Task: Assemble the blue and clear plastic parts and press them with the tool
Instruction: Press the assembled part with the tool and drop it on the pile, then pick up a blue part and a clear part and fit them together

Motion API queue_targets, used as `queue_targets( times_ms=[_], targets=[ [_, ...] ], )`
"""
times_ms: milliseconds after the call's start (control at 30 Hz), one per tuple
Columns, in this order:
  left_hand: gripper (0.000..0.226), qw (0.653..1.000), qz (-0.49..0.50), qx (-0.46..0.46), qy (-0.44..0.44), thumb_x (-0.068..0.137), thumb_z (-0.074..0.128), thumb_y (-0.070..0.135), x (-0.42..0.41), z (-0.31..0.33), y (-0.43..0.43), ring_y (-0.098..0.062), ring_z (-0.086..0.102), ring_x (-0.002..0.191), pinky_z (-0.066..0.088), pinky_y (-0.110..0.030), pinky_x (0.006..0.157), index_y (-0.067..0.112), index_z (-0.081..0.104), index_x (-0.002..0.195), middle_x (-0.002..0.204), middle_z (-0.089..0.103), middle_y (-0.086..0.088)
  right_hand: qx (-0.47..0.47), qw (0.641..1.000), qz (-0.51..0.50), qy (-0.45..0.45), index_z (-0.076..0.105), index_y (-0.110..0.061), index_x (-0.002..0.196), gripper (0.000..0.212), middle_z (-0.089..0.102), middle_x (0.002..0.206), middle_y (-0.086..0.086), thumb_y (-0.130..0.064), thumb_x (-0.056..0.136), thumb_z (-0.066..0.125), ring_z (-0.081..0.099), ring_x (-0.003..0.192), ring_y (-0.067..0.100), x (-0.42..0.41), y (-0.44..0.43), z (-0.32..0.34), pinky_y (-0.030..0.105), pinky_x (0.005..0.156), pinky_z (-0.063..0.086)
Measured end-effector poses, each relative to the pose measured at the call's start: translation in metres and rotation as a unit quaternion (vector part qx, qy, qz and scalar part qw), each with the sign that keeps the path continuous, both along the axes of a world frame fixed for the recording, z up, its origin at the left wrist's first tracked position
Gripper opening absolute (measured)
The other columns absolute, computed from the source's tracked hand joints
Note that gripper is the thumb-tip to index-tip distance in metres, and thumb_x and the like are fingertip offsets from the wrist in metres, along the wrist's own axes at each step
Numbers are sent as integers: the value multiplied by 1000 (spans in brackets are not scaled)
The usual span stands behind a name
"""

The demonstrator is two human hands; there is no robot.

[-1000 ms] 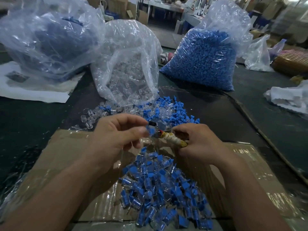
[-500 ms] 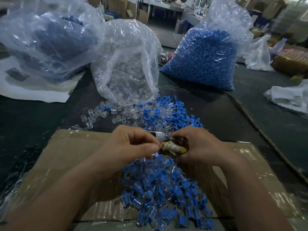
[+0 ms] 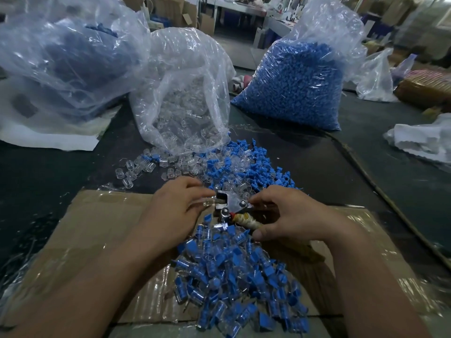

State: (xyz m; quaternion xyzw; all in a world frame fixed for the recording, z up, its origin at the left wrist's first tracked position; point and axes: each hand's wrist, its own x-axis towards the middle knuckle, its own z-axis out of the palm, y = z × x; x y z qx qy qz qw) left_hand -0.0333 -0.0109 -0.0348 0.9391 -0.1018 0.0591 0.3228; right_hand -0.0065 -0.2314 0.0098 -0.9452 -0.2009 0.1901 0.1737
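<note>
My right hand [image 3: 290, 213] grips a metal plier-like pressing tool [image 3: 231, 203] by its tape-wrapped handle, jaws pointing left. My left hand [image 3: 175, 208] pinches a small clear part at the tool's jaws; the part is mostly hidden by my fingers. Below the hands, a heap of assembled blue-and-clear pieces [image 3: 239, 284] lies on flattened cardboard [image 3: 80, 240]. Beyond the hands, loose blue plugs [image 3: 258, 164] and clear caps [image 3: 136, 169] are scattered on the dark table.
An open bag of clear caps [image 3: 185, 101] stands behind the loose parts. A full bag of blue plugs [image 3: 297, 79] sits at the back right, another plastic bag [image 3: 61, 59] at the back left. White plastic [image 3: 422, 140] lies at the right edge.
Both hands rose slightly from the heap. The tool turned so its metal jaws now show between my hands, and my left fingers moved up to the jaws.
</note>
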Motion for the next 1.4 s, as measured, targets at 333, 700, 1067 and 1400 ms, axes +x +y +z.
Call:
queue_targets(
  times_ms=[333,700,1067,1400],
  targets=[
    [20,996,55,-55,-49,84,63,15,1,1,4,1,46,87,33,-15,79,25,67,101,93,50,14,69,994,-57,-65,62,-32,96,14,56,89,-20,-39,83,62,54,89,0,2,-3,2,17,72,40],
    [27,969,37,-238,-47,86,58,3,-14,18,-5,12,55,78,40,2,61,30,61,81,83,59,10,98,943,-249,-200,57,-31,79,11,52,71,-20,-26,89,58,50,69,-1,20,-17,-13,24,64,38],
    [15,966,56,-250,-37,83,60,19,-16,19,-5,-7,59,58,47,-12,51,29,56,71,59,60,0,6,962,-232,-141,70,-21,101,17,66,102,-3,-22,89,57,51,83,9,29,-7,-24,26,72,41],
    [11,939,67,-336,-2,89,53,11,-15,20,-7,-4,64,58,48,-11,52,19,54,81,69,68,8,34,968,-208,-134,55,-28,80,19,56,88,-8,-11,87,59,53,88,11,29,-4,-24,29,79,44]
  ],
)
